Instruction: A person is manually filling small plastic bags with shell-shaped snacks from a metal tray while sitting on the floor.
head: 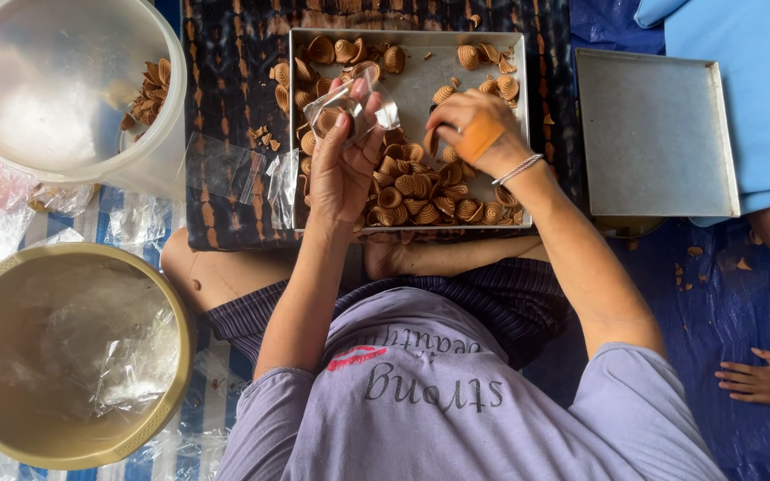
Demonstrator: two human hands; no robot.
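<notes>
Seated on a blue tarp floor, dark tie-dyed cloth under a square metal tray (510, 107) heaped with brown ridged curled cookies (416, 191). Left hand (342, 169) pinched shut on a small clear plastic bag (354, 107), mouth tilted toward the right. Right hand (474, 134) curled closed over the cookie pile, just beside the bag, apparently gripping cookies. Empty second tray (657, 134) farther right.

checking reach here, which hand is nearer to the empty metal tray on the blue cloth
Right. The right hand is over the cookie-filled tray, on the side next to the empty metal tray. The left hand, holding a small clear bag, is farther away.
</notes>
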